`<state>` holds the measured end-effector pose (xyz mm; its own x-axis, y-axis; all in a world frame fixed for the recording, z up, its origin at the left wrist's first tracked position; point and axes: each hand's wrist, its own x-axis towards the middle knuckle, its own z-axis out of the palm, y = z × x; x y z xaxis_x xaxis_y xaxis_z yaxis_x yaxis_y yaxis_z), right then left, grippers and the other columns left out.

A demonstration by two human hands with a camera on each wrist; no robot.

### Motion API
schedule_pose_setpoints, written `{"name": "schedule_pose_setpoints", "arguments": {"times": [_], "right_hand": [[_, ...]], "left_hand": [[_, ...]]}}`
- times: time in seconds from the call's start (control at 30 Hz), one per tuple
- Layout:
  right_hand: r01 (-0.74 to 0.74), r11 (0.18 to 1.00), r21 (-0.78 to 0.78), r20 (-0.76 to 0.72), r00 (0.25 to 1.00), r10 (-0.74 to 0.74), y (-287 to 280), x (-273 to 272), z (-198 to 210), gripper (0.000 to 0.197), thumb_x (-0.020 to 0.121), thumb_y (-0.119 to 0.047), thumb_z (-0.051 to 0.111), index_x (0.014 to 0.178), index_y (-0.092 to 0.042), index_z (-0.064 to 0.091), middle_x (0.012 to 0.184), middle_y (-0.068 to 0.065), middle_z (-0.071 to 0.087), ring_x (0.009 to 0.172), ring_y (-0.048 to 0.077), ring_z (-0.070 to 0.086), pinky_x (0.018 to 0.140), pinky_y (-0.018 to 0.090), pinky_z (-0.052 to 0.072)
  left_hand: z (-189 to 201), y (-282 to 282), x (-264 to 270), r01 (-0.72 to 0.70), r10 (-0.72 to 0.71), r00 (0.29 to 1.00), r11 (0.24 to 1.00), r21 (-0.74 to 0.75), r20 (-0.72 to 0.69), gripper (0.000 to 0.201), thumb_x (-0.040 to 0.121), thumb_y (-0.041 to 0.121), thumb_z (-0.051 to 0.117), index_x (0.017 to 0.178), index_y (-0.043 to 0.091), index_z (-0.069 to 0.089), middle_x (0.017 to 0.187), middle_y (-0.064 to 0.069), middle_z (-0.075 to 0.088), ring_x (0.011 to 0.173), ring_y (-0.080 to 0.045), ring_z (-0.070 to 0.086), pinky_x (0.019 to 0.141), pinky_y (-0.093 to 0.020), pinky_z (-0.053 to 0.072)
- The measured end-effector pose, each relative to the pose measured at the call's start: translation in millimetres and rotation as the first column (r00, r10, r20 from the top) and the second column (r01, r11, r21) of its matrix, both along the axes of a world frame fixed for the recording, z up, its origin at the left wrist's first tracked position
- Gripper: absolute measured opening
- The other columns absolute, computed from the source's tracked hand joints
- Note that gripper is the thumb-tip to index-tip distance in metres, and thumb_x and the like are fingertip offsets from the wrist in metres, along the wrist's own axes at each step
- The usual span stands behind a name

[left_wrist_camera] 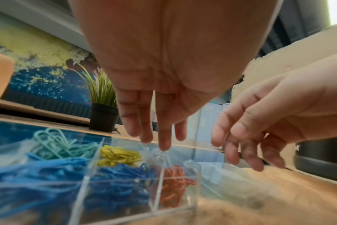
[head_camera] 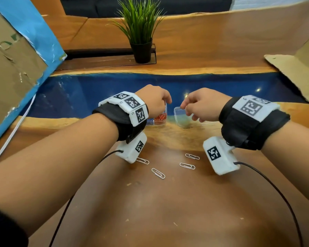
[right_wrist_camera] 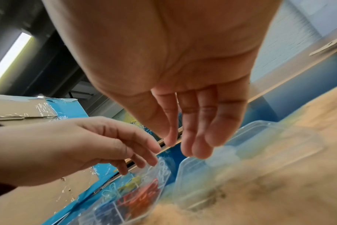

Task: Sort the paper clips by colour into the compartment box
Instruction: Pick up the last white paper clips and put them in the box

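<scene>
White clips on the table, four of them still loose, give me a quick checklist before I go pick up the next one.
1. Left hand free to pick: ok, fingers straight over the compartment box, nothing in its grip.
2. Right hand free: ok, fingers relaxed, holding nothing.
3. Box open: ok, the lid lies flat to the right of the box.
4. White clips compartment reachable: ok, white clips lie in the far right cell, under the left fingertips.
5. Loose white clips separate for single picks: ok, none overlap.
6. Colours already sorted: ok for the cells in view.
</scene>
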<state>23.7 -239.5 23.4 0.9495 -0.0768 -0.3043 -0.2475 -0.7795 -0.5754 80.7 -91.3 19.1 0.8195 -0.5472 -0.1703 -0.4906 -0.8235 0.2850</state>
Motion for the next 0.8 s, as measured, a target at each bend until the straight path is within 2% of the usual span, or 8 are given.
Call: {"name": "schedule_pose_setpoints", "arguments": {"times": [0.07,0.17,0.33,0.47,0.6,0.67,0.73,0.8], "right_hand": [[-0.010,1.000,-0.028,0.005,1.000,0.010,-2.7,-6.0,-0.7,0.020,0.090,-0.018,0.045,0.094,-0.023,0.064,0.090,0.004,0.069,0.086,0.023,0.067,0.071,0.033,0.055],[-0.026,0.997,-0.077,0.028,0.999,0.028,-6.7,-11.5,-1.6,0.019,0.090,-0.019,0.045,0.095,-0.025,0.063,0.081,-0.009,0.060,0.086,0.018,0.061,0.073,0.030,0.048],[-0.058,0.992,-0.115,0.040,0.997,0.063,-11.6,-16.6,-5.9,0.020,0.091,-0.017,0.043,0.096,-0.027,0.060,0.086,-0.010,0.056,0.087,0.014,0.057,0.072,0.027,0.041],[-0.074,0.990,-0.120,0.042,0.996,0.079,-14.7,-21.1,-6.5,0.018,0.091,-0.018,0.045,0.095,-0.029,0.060,0.090,-0.009,0.057,0.089,0.015,0.058,0.074,0.027,0.042],[-0.136,0.969,-0.206,0.038,0.988,0.147,-16.1,-33.0,-3.6,0.013,0.088,-0.019,0.057,0.090,-0.027,0.067,0.076,-0.014,0.056,0.082,0.011,0.056,0.072,0.023,0.041],[-0.218,0.938,-0.270,0.007,0.973,0.229,-11.4,-42.2,-4.1,0.012,0.085,-0.018,0.061,0.086,-0.027,0.069,0.071,-0.017,0.056,0.075,0.007,0.054,0.065,0.019,0.039],[-0.288,0.915,-0.283,-0.050,0.957,0.286,-3.6,-51.1,-6.8,0.010,0.082,-0.018,0.063,0.084,-0.027,0.068,0.068,-0.016,0.056,0.066,0.004,0.053,0.058,0.015,0.039],[-0.341,0.894,-0.291,-0.098,0.940,0.327,4.0,-57.0,-10.5,0.009,0.081,-0.020,0.067,0.088,-0.025,0.069,0.070,-0.015,0.058,0.066,0.003,0.053,0.061,0.016,0.043]], "left_hand": [[0.5,0.2,-1.1,0.012,-0.012,1.000,1.000,0.018,0.011,0.047,0.091,0.004,0.032,0.129,0.024,0.053,0.128,0.001,0.060,0.115,-0.019,0.055,0.088,-0.027,0.043],[0.5,2.1,-1.8,-0.005,0.005,1.000,1.000,-0.016,0.011,0.049,0.091,0.002,0.033,0.133,0.023,0.047,0.127,0.001,0.059,0.111,-0.017,0.055,0.082,-0.025,0.043],[-3.4,4.5,-2.9,0.043,-0.043,0.999,0.999,0.032,-0.011,0.055,0.089,0.001,0.035,0.139,0.025,0.039,0.133,0.002,0.056,0.120,-0.019,0.053,0.097,-0.033,0.046],[-5.4,8.9,-4.6,0.019,-0.020,1.000,0.999,-0.036,-0.018,0.054,0.089,0.001,0.034,0.138,0.024,0.040,0.132,0.001,0.056,0.121,-0.019,0.052,0.096,-0.031,0.044],[-0.7,19.5,-16.1,0.040,-0.022,0.994,0.985,-0.166,0.108,0.034,0.090,0.009,0.041,0.117,0.022,0.058,0.103,0.002,0.063,0.096,-0.017,0.059,0.078,-0.026,0.044],[1.7,27.6,-29.9,0.132,-0.123,0.988,0.986,-0.101,0.094,0.020,0.089,0.017,0.050,0.100,0.023,0.066,0.091,0.006,0.064,0.085,-0.012,0.059,0.074,-0.024,0.045],[1.0,36.1,-45.6,0.232,-0.231,0.973,0.973,0.013,-0.024,0.009,0.086,0.024,0.059,0.089,0.026,0.067,0.079,0.013,0.062,0.073,-0.002,0.055,0.066,-0.017,0.043],[-1.8,43.5,-58.1,0.274,-0.264,0.960,0.955,0.112,-0.097,0.005,0.080,0.030,0.067,0.084,0.027,0.066,0.072,0.014,0.060,0.069,-0.001,0.054,0.060,-0.013,0.039]]}}
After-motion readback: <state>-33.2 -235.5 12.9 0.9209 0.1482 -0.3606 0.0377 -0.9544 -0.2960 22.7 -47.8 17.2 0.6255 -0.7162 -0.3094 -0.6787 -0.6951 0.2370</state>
